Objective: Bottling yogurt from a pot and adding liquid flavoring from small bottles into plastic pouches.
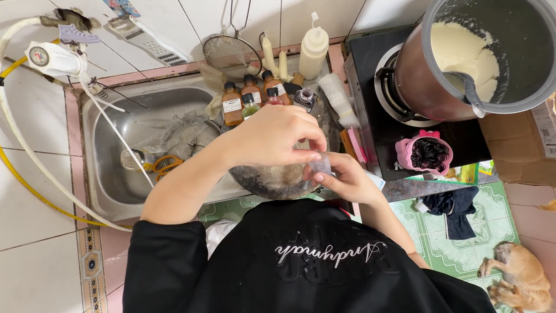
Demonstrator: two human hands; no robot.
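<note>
Left hand (272,136) curls downward, thumb and fingertips pinched on the top of a small clear plastic vial (319,166). Right hand (347,181) comes up from below and grips the vial's body between thumb and fingers. Both hands closed on the same item; vial sits between them, touching both, held in the air above a round dark metal pan (272,181).

Progress, as judged: the vial is in hand and being worked at its top. Whether the cap is on, off or mid-turn cannot be told; the left fingers cover it. Contents not discernible.

Behind the hands, well apart from the vial: a cluster of small amber and green glass bottles with black caps (249,98) on the tabletop by the steel sink (101,174). A large steel pot of pale batter (463,58) stands on the black gas stove (370,116) at right.
</note>
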